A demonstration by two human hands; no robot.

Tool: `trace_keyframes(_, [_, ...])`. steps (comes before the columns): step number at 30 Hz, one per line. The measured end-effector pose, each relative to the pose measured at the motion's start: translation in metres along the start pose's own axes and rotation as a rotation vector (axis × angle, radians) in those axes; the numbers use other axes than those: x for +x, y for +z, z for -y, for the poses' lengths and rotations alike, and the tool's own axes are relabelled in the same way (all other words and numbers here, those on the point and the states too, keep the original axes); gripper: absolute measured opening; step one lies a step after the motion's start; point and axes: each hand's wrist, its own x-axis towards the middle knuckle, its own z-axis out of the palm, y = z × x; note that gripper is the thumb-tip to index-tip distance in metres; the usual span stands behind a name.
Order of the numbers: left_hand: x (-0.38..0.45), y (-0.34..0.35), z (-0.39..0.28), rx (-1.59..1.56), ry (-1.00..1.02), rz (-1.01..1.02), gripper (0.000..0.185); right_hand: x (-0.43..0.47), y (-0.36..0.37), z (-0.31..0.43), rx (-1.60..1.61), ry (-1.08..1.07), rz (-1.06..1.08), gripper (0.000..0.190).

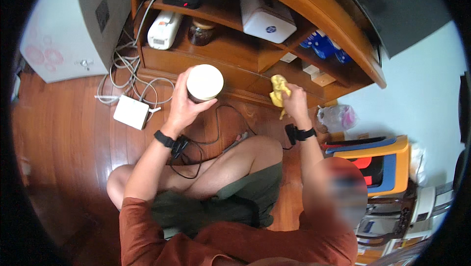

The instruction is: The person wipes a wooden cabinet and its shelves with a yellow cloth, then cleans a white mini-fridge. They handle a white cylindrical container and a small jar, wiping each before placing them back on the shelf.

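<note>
My left hand (186, 102) grips a jar with a round whitish lid (205, 82), held up in front of the wooden cabinet (232, 63); the jar's body is mostly hidden under the lid. To the right, my right hand (295, 101) is closed on a crumpled yellow cloth (278, 88), near the cabinet's lower front edge. The two hands are well apart. A black band with a small dark device is on each wrist. On the cabinet's left shelf stand another jar with dark contents (201, 32) and a white device (164, 30).
Tangled cables and a white box (131, 111) lie on the wooden floor at left, beside a pale cabinet (73, 34). The shelves hold a white container (268, 23) and blue items (323, 46). At right are a plastic bag (337, 117) and an orange-framed object (402, 166).
</note>
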Motion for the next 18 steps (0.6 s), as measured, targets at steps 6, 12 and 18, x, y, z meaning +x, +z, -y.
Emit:
trace_keyframes(6, [0.074,0.079,0.015,0.073,0.018,0.124,0.095,0.028,0.001,-0.087,-0.016,-0.018,-0.277,0.033])
trace_keyframes(12, [0.124,0.137,0.033,0.072,0.006,0.166,0.087,0.074,0.067,-0.073,0.239,-0.114,-0.206,0.03])
trace_keyframes(18, [0.136,0.172,0.056,0.162,0.016,0.143,0.081,0.091,0.099,-0.055,0.214,-0.3,-0.093,0.016])
